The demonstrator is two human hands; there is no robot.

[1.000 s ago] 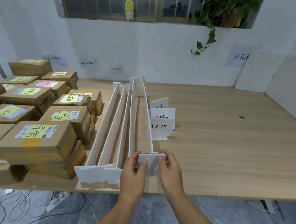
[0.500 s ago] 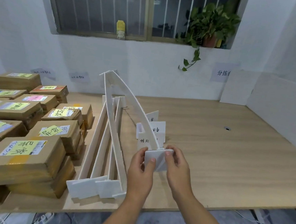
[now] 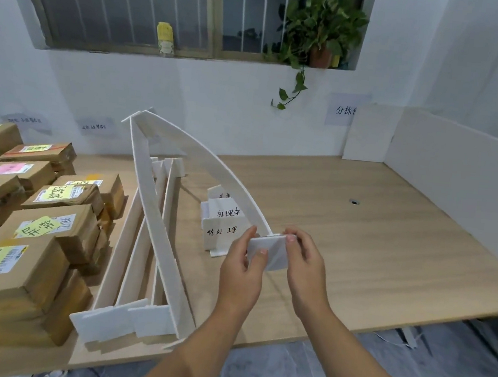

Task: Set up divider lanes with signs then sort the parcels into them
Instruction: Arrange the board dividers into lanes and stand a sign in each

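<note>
Left hand [image 3: 241, 269] and right hand [image 3: 305, 265] pinch the end plate [image 3: 269, 252] of a raised divider [image 3: 227, 175].
Thumbs and fingers clamp the plate from both sides, above the table [image 3: 388, 247]. The divider arcs up and away, and its far tip seems to meet a second tilted strip [image 3: 156, 225]. Signs [image 3: 222, 231] stand just behind, and parcels [image 3: 43, 226] sit stacked at left.

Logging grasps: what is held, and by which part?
Left hand and right hand both pinch the raised white divider by the flat end plate nearest the person, one on each side.
</note>
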